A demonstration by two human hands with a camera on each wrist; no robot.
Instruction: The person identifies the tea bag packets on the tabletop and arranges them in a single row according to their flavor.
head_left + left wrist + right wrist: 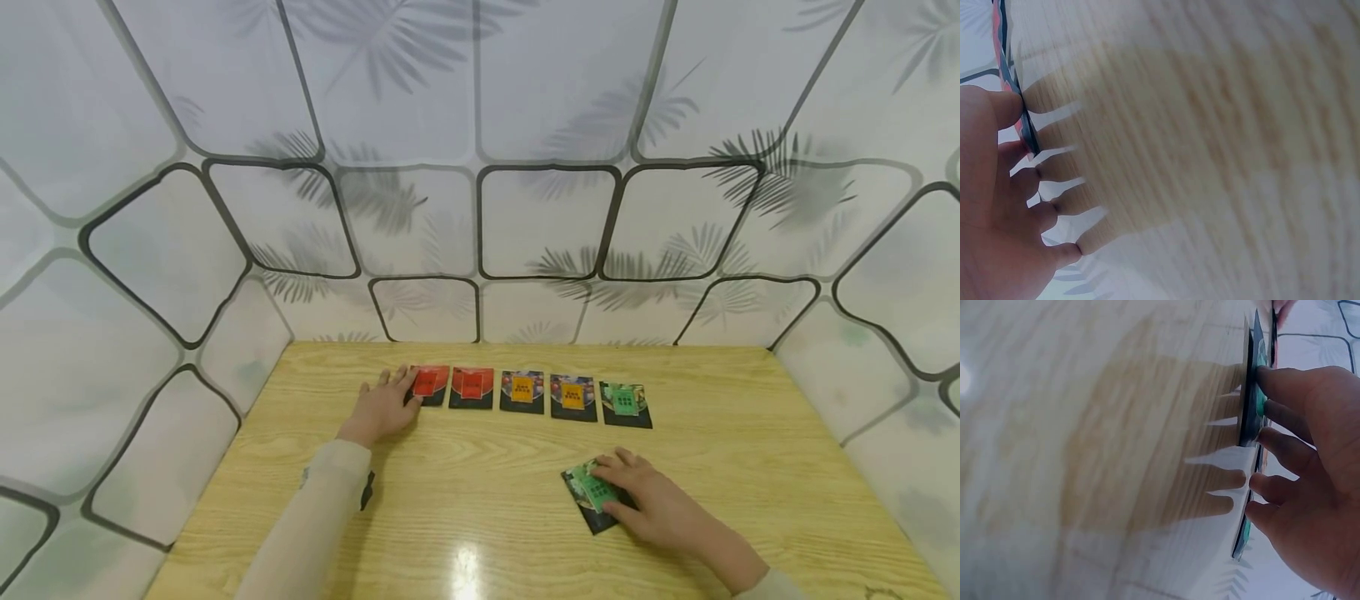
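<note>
My left hand [384, 408] lies with fingers spread on the wood table, its thumb and fingertips at the left side of the leftmost red packet [430, 385]. My right hand [648, 500] rests its thumb and fingertips on a loose green packet [596, 496], which lies tilted and partly covered by that hand. In the right wrist view the same green packet [1251, 419] appears nearly edge-on beneath the thumb. To the right of the leftmost packet, the row continues with another red packet [472, 388], two orange-labelled packets [522, 392] and a green packet [626, 404].
The light wood table [465, 475] meets a patterned cloth wall [547, 221] at the back, with further cloth on both sides. A dark piece [367, 490] pokes out beside the left sleeve [341, 467]. Light glares off the tabletop near the front.
</note>
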